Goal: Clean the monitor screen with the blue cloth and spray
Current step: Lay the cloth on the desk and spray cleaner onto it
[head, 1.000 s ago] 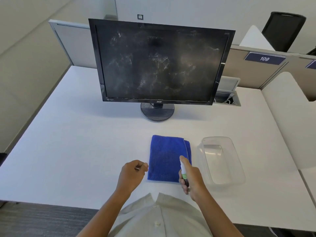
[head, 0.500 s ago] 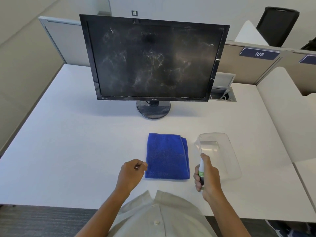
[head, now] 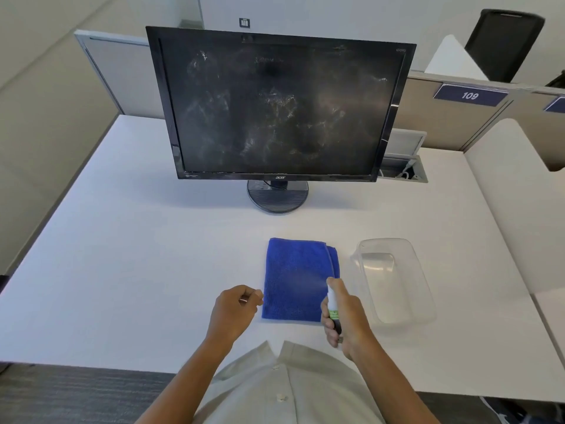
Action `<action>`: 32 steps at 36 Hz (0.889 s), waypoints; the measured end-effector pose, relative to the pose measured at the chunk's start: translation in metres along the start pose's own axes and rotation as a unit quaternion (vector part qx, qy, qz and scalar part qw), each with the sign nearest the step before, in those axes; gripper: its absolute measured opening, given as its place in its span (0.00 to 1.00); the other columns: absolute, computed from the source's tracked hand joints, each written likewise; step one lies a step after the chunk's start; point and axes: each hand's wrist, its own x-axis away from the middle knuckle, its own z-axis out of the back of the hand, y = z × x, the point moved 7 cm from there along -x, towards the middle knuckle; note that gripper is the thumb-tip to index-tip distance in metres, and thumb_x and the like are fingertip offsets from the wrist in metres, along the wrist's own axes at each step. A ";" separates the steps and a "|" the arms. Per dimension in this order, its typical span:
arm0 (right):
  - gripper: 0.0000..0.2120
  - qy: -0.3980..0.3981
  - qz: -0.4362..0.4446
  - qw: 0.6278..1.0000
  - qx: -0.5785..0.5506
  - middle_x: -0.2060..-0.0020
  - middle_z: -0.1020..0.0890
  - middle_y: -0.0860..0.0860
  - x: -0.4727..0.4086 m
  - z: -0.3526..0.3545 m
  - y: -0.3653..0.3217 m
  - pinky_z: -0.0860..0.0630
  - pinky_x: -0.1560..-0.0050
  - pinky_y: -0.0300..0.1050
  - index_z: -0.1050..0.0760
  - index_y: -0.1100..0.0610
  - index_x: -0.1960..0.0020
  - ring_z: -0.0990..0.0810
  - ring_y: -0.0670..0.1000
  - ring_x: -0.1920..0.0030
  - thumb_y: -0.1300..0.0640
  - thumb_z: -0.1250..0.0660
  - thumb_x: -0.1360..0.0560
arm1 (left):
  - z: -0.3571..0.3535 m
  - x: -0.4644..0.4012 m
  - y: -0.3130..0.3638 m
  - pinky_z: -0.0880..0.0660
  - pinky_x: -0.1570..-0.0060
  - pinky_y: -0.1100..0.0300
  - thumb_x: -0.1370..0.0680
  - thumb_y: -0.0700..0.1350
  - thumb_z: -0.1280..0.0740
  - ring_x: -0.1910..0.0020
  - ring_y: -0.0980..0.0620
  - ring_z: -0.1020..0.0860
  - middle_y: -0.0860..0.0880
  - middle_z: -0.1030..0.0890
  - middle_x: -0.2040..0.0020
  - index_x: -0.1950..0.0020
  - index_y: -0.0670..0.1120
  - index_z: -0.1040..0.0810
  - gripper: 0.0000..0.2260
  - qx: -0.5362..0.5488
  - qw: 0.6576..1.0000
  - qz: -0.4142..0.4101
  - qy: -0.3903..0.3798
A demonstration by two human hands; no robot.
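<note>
In the lower centre of the frame, the right hand (head: 345, 319) has its fingers wrapped tightly around a small spray bottle (head: 332, 302), with one finger resting on its white top. The nozzle points left and slightly up the frame, over the blue cloth (head: 298, 278). A faint pale haze hangs above the cloth just left of the nozzle, which looks like mist leaving the bottle.

Half a second ago this hand held the bottle farther right, in front of the clear plastic tub (head: 394, 280). It has since swung back to the cloth's lower right corner, close to where it was a second ago. That suggests the cloth is being dampened before any wiping begins.

To the left, the left hand (head: 234, 310) sits curled in a loose fist on the white desk (head: 137, 255), fingertips tucked in, just beside the cloth's lower left edge. Whether it pinches anything small cannot be told. It has hardly moved over the last second.

The cloth lies folded and flat on the desk, in the same spot as before, between the two hands and the tub.

In the upper centre of the frame, the monitor (head: 281, 108) stands upright on its round base. Its dark screen is covered in whitish smears, untouched so far. Judging by this, the cleaning is at an early stage.
</note>
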 end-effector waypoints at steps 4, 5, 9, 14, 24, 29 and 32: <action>0.27 0.040 0.002 0.999 0.003 0.72 0.28 0.54 -0.001 0.005 0.007 0.39 0.74 0.41 0.27 0.53 0.70 0.36 0.50 0.77 0.29 0.33 0.33 | -0.001 -0.002 -0.001 0.18 0.50 0.56 0.17 0.50 0.30 0.55 0.55 0.13 0.59 0.12 0.59 0.54 0.54 0.14 0.08 -0.001 1.000 0.000 0.000; 0.28 0.051 0.009 0.999 -0.002 0.71 0.28 0.54 -0.002 0.008 0.006 0.38 0.74 0.41 0.27 0.53 0.69 0.36 0.50 0.77 0.28 0.33 0.33 | -0.001 -0.002 -0.001 0.17 0.50 0.56 0.17 0.51 0.30 0.55 0.55 0.13 0.59 0.12 0.59 0.54 0.54 0.14 0.08 0.000 1.000 -0.001 0.000; 0.32 0.055 0.057 0.997 0.002 0.70 0.26 0.55 -0.006 0.022 -0.005 0.35 0.74 0.43 0.24 0.56 0.63 0.33 0.52 0.75 0.26 0.35 0.27 | -0.004 -0.002 0.000 0.17 0.51 0.55 0.17 0.51 0.31 0.56 0.55 0.13 0.60 0.12 0.59 0.55 0.54 0.14 0.09 0.006 1.000 -0.002 -0.005; 0.16 0.051 0.139 0.988 0.038 0.62 0.20 0.55 -0.006 0.037 -0.018 0.21 0.68 0.45 0.21 0.57 0.45 0.21 0.49 0.69 0.44 0.37 0.15 | -0.024 0.003 0.016 0.19 0.52 0.59 0.18 0.50 0.29 0.56 0.57 0.13 0.58 0.12 0.55 0.53 0.54 0.14 0.06 0.018 0.997 -0.029 -0.066; 0.09 0.138 0.326 0.895 0.270 0.61 0.15 0.49 0.017 0.068 -0.033 0.18 0.58 0.49 0.19 0.51 0.52 0.17 0.52 0.59 0.51 0.20 0.26 | -0.131 0.037 0.061 0.20 0.37 0.64 0.19 0.45 0.28 0.40 0.61 0.16 0.56 0.15 0.37 0.27 0.52 0.21 0.19 -0.062 0.935 -0.162 -0.310; 0.10 0.121 0.367 0.871 0.304 0.63 0.15 0.45 0.024 0.070 -0.023 0.15 0.57 0.52 0.18 0.51 0.53 0.13 0.47 0.60 0.49 0.33 0.15 | -0.171 0.045 0.062 0.22 0.39 0.66 0.20 0.49 0.28 0.34 0.55 0.20 0.56 0.20 0.29 0.19 0.56 0.31 0.29 -0.110 0.910 -0.168 -0.363; 0.08 0.124 0.340 0.871 0.332 0.61 0.15 0.44 0.022 0.077 -0.015 0.15 0.57 0.41 0.19 0.50 0.52 0.14 0.45 0.58 0.62 0.25 0.21 | -0.180 0.046 0.063 0.24 0.39 0.67 0.20 0.50 0.28 0.35 0.57 0.21 0.59 0.22 0.30 0.20 0.57 0.31 0.28 -0.124 0.908 -0.175 -0.359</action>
